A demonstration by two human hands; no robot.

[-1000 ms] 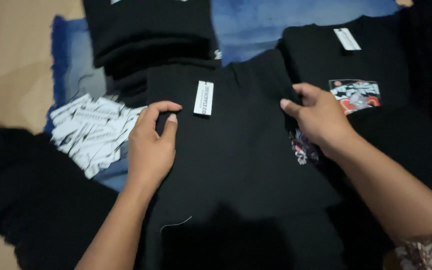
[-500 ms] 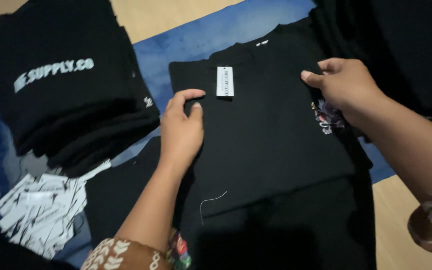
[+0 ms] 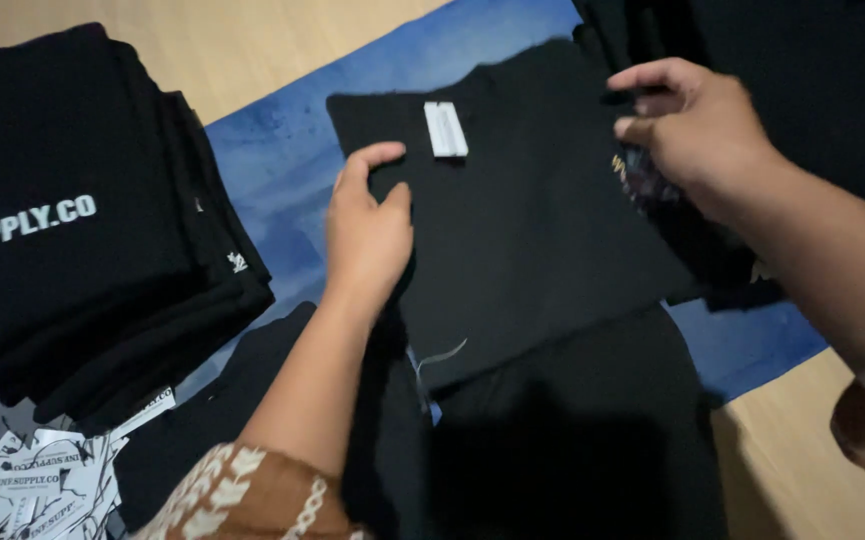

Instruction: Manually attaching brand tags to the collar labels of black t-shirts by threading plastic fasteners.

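The folded black T-shirt (image 3: 522,230) lies on the blue mat (image 3: 282,160) in the middle of the view, a small white tag (image 3: 445,129) near its collar edge. The left hand (image 3: 367,235) presses flat on the shirt's left edge, fingers spread and thumb out, gripping nothing. The right hand (image 3: 697,130) is at the shirt's right edge with fingers curled, pinching the black cloth there. Half a second ago both hands sat in much the same places on the shirt, but the shirt has since slid up and to the right in the view and now lies more askew, so the folded garment looks to be shifting as one piece rather than being refolded. To the left stands a stack of folded black shirts (image 3: 82,240) with white lettering, and below it a heap of white printed tags (image 3: 37,480). A print under the right hand is mostly covered and hard to make out. More dark cloth (image 3: 572,460) lies beneath the shirt; its shape is lost in shadow. The wooden floor (image 3: 252,50) shows beyond the mat.
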